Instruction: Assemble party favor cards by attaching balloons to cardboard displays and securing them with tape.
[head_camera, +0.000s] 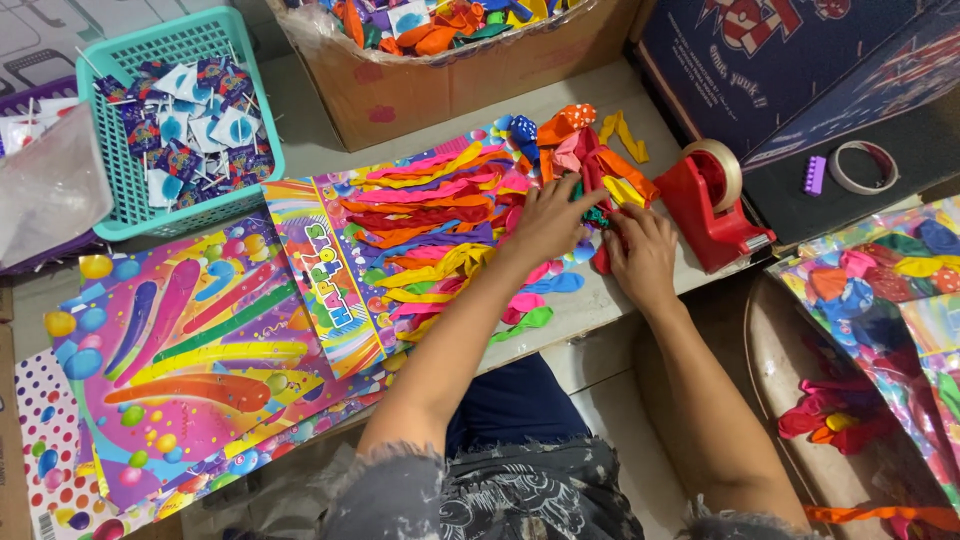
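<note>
My left hand (548, 222) lies flat with fingers spread on a pile of loose uninflated balloons (585, 160) at the right end of a colourful display card (330, 265). Rows of long balloons (420, 215) in red, yellow, pink and orange are fixed across that card. My right hand (640, 252) rests beside the left one, its fingers curled on a few balloons at the pile's edge. Neither hand lifts anything clear of the table. More printed cards (170, 350) lie stacked to the left.
A red tape dispenser (712, 205) stands just right of my hands. A teal basket (170, 110) of small packets sits at the back left, a cardboard box (450, 60) of balloons behind. A tape roll (865, 165) lies on a dark board. Finished balloon cards (880, 280) rest at right.
</note>
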